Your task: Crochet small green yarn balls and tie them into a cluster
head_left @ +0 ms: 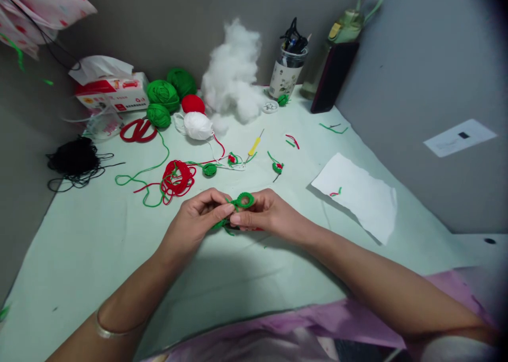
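Observation:
Between both hands, above the pale green tabletop, is a green crocheted piece (245, 200) with a ring-shaped loop at its top. My left hand (202, 214) pinches it from the left between thumb and fingers. From the other side, my right hand (264, 211) is closed on it near the loop, its thumb reaching toward the left one. More green yarn shows under the left fingers, and something red peeks out beneath the right hand. Beyond the hands lie a small green ball (209, 170), red-and-green crocheted pieces (278, 168) and a yellow-handled hook (254, 146).
At the left are black yarn (75, 158), red scissors (138, 131), a tissue box (115, 93) and a red yarn coil (178, 179). Green yarn balls (162, 96), white stuffing (234, 71), a pen cup (287, 73) and a bottle (323, 60) stand behind. White paper (357, 198) lies right.

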